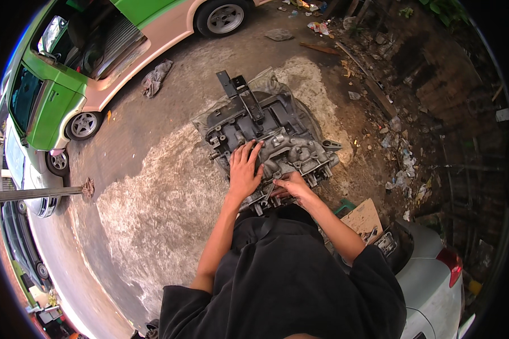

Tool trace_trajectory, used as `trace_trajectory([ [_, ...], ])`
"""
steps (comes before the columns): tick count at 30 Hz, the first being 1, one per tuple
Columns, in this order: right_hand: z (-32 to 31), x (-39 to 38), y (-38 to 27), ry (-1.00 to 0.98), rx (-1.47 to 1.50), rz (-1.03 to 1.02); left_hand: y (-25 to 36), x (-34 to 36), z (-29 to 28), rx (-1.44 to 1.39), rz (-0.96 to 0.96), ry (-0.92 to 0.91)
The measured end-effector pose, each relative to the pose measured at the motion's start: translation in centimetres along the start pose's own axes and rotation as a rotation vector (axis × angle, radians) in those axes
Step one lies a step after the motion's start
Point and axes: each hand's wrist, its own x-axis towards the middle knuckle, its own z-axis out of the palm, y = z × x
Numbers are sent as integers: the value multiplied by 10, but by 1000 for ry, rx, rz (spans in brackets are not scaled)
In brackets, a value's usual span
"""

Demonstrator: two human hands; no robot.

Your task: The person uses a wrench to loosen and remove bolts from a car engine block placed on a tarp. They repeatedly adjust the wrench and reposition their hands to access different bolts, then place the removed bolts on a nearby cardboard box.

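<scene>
A greasy grey metal engine [291, 148] sits in front of me, with a cast manifold across its near side and a dark bracket [247, 100] rising at its far side. My left hand [245, 170] lies on the engine's near left part, fingers stretched forward and holding nothing. At the near edge of the engine, my right hand [294, 187] is closed, its thumb pointing left. A thin metal piece shows by its fingertips, too small to identify, and the lower fingers are partly hidden.
A green and pink van [116, 85] stands at the far left, near a crumpled rag [156, 78] on the ground. Litter [404, 169] lies along the right. A cardboard piece [363, 219] and a silver car [435, 282] are close by my right arm.
</scene>
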Motion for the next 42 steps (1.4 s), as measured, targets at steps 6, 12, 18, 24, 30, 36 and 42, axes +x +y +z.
trace_trajectory([
  [6,7,-7,3,35,106,8,0,1,1,-14,3,-2],
  [12,-22,-11,-5,31,-24,-131,0,1,0,-17,16,12],
  [18,-54,5,-10,161,-478,-213,-2,0,3,-10,-4,-35],
  [24,-66,10,-19,75,-773,-398,-2,-2,3,72,-13,-85],
  [30,-63,11,-37,31,-906,-324,-1,-2,0,95,-2,-98],
  [36,-62,22,-39,-6,-963,-382,-1,0,-1,74,-5,-114],
  [42,-58,25,-44,5,-1044,-357,-2,0,-1,65,-11,-122],
])
